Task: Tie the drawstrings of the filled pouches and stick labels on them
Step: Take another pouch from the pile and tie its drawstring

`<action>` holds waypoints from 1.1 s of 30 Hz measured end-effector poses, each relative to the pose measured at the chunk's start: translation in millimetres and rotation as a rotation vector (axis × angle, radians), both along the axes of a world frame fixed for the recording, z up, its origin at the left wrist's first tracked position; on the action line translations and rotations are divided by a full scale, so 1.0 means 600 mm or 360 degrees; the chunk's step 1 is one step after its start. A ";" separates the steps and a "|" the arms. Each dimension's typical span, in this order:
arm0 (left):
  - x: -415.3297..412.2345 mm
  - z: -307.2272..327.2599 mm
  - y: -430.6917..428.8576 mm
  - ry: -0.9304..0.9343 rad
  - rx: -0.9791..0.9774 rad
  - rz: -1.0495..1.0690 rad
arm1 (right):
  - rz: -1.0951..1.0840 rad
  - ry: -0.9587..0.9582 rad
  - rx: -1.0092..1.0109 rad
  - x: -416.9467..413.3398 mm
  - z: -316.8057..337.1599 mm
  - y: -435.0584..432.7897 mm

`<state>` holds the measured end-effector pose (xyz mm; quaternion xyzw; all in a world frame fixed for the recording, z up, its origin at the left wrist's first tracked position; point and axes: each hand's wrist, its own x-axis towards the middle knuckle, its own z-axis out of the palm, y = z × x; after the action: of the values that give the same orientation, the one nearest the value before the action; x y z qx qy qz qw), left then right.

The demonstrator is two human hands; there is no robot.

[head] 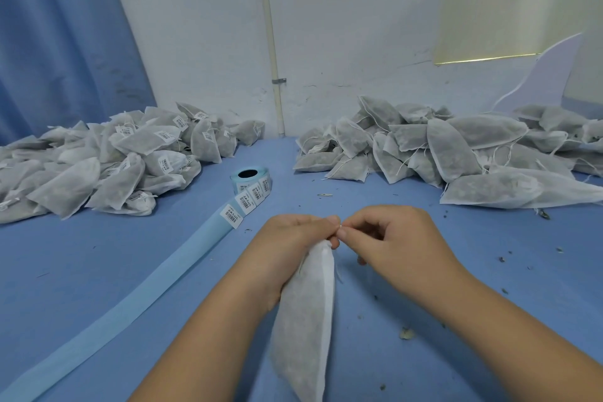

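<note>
Both our hands meet over the near middle of the worktop [98, 254]: our left hand [293, 235] is wrapped around the gathered neck of a filled white pouch [303, 320], and our right hand [391, 238] pinches the thin drawstring [339, 228] at the pouch's mouth between thumb and forefinger, the fingertips of the two hands almost touching. From that grip the pouch runs back toward us, its greyish filling showing through the fabric and its bottom end near the lower edge of the view. Small dry crumbs [406, 333] are scattered on the blue surface to our right. To our left a pale blue backing strip [146, 287] stretches diagonally across the worktop up to a label roll [249, 178], which stands just beyond our hands with barcode labels [231, 215] along its unrolled end. Farther back on the left lies a heap of labelled pouches [114, 160]; well apart from it on the right lies a heap of unlabelled pouches [440, 147] with loose strings. Behind both rises a white wall [342, 26] with a vertical pipe [272, 42], and a blue curtain [58, 42] hangs at far left.
</note>
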<state>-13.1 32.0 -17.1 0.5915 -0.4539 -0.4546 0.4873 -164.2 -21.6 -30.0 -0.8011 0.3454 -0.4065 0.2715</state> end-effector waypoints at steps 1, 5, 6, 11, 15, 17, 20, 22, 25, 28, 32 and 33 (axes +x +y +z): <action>0.000 0.000 0.000 -0.0056 -0.0012 0.0007 | 0.0006 0.0021 0.0082 -0.002 0.000 -0.004; 0.007 -0.002 -0.001 -0.0271 -0.0047 0.0010 | 0.0060 0.0180 0.0226 -0.014 0.006 -0.013; 0.010 -0.003 -0.001 -0.0307 -0.0050 0.0013 | 0.0079 0.0128 0.0293 -0.017 0.008 -0.014; 0.025 -0.005 -0.002 -0.0305 -0.0086 -0.0059 | 0.0375 -0.0630 0.0809 -0.027 0.021 -0.017; 0.017 -0.003 0.001 -0.0273 -0.0203 -0.0213 | 0.0739 -0.1133 0.1202 -0.009 0.019 -0.002; 0.016 -0.004 -0.002 -0.0301 -0.0219 -0.0183 | 0.0882 -0.1199 0.1412 -0.007 0.022 0.001; 0.027 -0.008 -0.010 -0.0394 -0.0243 0.0070 | 0.0796 -0.0896 0.1705 -0.021 0.033 -0.012; 0.033 -0.012 -0.016 -0.0469 -0.0278 0.0209 | 0.0631 -0.0687 0.1780 -0.034 0.036 -0.026; 0.030 -0.021 -0.017 -0.0572 -0.0323 0.0189 | 0.0635 -0.0684 0.1766 -0.043 0.035 -0.035; 0.036 -0.021 -0.011 -0.0497 -0.0213 -0.0043 | 0.0635 -0.0923 0.1717 -0.046 0.035 -0.042; 0.053 -0.021 -0.002 -0.0342 0.0116 -0.0622 | 0.0389 -0.1168 0.1652 -0.049 0.032 -0.055; 0.054 -0.023 -0.002 -0.0314 0.0185 -0.0729 | 0.0321 -0.1220 0.1646 -0.050 0.030 -0.058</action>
<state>19.2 30.9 -31.1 0.5418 -0.5944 -0.5186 0.2903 -194.1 -56.2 -12.2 -0.3937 0.2981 -0.4173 0.7629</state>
